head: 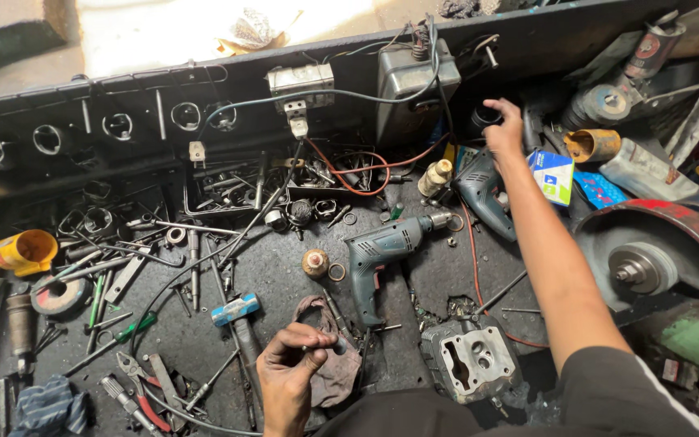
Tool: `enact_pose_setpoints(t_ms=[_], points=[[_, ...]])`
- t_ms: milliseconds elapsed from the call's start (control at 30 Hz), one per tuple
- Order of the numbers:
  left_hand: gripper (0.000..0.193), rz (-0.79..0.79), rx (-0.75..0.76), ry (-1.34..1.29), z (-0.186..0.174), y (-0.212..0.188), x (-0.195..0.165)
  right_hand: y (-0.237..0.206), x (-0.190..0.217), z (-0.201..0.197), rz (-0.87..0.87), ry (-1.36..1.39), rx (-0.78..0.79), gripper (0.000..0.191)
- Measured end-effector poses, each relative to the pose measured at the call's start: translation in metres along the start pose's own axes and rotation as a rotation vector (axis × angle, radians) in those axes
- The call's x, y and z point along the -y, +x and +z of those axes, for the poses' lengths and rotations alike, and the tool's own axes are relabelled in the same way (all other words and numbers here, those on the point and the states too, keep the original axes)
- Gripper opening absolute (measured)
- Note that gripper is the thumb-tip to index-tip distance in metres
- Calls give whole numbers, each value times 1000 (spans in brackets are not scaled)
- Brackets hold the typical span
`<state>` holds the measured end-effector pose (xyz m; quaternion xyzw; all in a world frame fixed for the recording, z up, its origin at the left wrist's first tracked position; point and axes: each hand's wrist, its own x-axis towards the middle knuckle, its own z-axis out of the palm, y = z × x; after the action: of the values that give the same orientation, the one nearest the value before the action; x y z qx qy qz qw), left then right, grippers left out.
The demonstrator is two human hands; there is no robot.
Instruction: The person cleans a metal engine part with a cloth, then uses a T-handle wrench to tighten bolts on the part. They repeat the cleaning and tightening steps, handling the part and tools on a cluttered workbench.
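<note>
both forearms bare; a dark, seemingly black short sleeve (608, 380) covers the right upper arm; no gloves on either hand.

Cluttered dark surface (285, 267). Teal electric drill (382, 251) lies mid-bench, a grey engine cylinder head (471, 362) just below right of it. Blue-headed hammer (236, 311) left of centre, red-handled pliers (141, 392) lower left. Yellow cup (26, 251) far left. Large grinder wheel (649, 263) at right. Grey metal box (414, 85) at back.
</note>
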<state>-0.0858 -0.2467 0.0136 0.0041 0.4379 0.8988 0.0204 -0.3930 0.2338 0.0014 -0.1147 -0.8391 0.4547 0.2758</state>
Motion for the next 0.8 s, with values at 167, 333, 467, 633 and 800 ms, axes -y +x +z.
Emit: enact_pose_setpoints(t_ms=[167, 333, 467, 633, 800], points=[[17, -8, -1, 45, 2, 1, 1, -3, -4, -4, 209, 233, 29, 65], [18, -60, 29, 68, 8, 3, 1, -8, -16, -9, -114, -502, -30, 48], [20, -50, 47, 134, 10, 4, -1, -12, -22, -11, -355, -706, -82, 34], [21, 17, 88, 224, 10, 3, -1, -19, -25, -16, -530, -701, -98, 27], [21, -85, 63, 24, 15, 0, 5, -30, -27, -7, -450, -618, -87, 31]])
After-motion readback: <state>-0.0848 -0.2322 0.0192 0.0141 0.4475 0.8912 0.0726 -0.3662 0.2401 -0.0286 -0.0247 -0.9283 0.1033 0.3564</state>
